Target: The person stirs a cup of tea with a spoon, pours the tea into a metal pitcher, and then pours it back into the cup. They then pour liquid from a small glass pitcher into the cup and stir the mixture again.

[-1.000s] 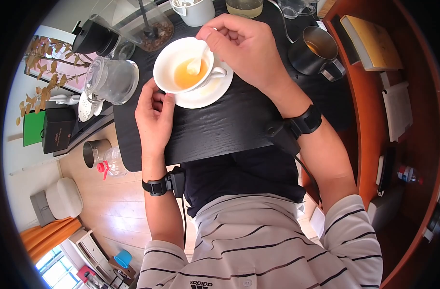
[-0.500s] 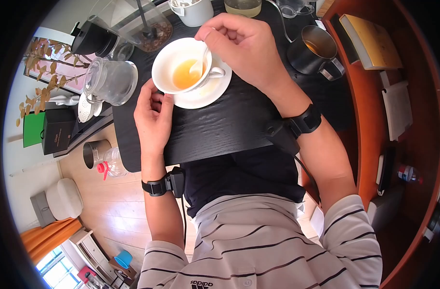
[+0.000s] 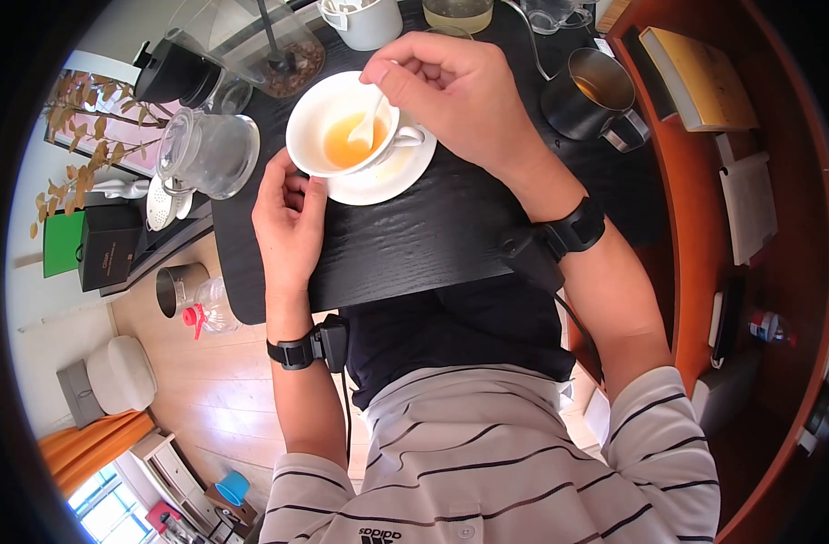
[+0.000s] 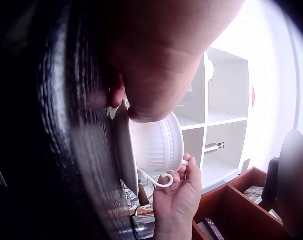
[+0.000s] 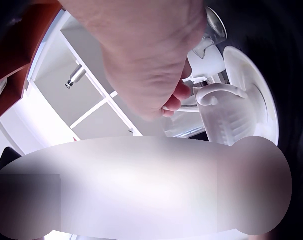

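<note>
A white cup with a ribbed side and a curled handle stands on a white saucer on the black table. Amber liquid lies in it. My right hand pinches the top of a white spoon, whose bowl rests in the liquid. My left hand grips the saucer's near left rim, the thumb on top beside the cup. In the left wrist view, the ribbed cup shows from the side, with the right hand beyond its handle.
A glass server stands left of the cup, behind it a clear container of brown bits. At the back are a white dripper-like cup and a glass of pale liquid. A dark metal pitcher is on the right.
The right hand has shifted slightly left, and the spoon's bowl has moved within the liquid. The left hand keeps its hold on the saucer.
</note>
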Demonstrator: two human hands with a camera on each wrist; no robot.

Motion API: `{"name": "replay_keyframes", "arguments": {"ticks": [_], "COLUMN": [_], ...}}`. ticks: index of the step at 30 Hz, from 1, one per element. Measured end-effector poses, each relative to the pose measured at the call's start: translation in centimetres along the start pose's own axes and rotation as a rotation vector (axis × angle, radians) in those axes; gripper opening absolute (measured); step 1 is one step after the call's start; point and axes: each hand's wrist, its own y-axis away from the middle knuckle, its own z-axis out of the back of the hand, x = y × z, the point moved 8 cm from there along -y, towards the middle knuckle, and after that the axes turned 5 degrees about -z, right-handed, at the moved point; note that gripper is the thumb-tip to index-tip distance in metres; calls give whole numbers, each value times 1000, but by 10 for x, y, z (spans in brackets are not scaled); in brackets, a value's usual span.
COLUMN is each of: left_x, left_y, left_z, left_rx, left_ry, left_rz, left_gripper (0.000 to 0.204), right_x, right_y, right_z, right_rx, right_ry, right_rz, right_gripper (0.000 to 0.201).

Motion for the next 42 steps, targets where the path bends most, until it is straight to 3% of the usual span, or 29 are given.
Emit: {"name": "replay_keyframes", "arguments": {"ticks": [29,34,42], "left_x": [2,1,0], "left_y": [0,0,0], "left_z": [0,0,0], "left_rx": [0,-3,-2], "left_ry": [4,7,1], "left_rz": [2,-5,-12], "left_gripper": [38,38,38], "right_x": [2,0,3], "right_y": [1,-2,0], "right_z": [-2,5,-1], "right_rx": [3,-79,-5], "right_ry": [-20,71,-14], "right_rz": [22,66,16], "right_gripper": [17,17,16]}}
